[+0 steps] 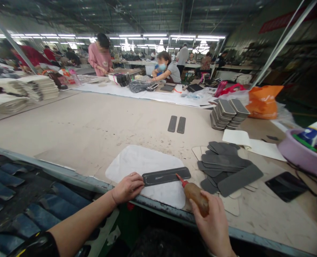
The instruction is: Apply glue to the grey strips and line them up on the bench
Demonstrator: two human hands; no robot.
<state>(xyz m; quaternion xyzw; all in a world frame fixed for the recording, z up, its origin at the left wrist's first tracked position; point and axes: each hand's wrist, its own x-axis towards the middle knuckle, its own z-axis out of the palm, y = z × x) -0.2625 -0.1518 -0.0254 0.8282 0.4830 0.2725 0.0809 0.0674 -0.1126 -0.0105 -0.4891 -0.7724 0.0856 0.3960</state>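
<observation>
My right hand (213, 219) is wrapped round a brown glue bottle (196, 196), tilted so its red nozzle meets a long dark grey strip (165, 176). Shiny lines of glue run along the strip's edges and middle. At the strip's left end, my left hand (129, 187) pinches it down with closed fingers. Beneath the strip lies a white rounded sheet (131, 160) at the table's front edge. To the right of the bottle, several loose grey strips (225, 164) lie in an overlapping heap.
Two short dark pieces (176, 124) lie farther back on the table (67, 121). Stacked grey pieces (228, 113), an orange bag (265, 101), a purple basin (295, 146) and a phone (285, 185) are on the right. Pale stacks (38, 87) stand at left; co-workers (101, 55) work beyond.
</observation>
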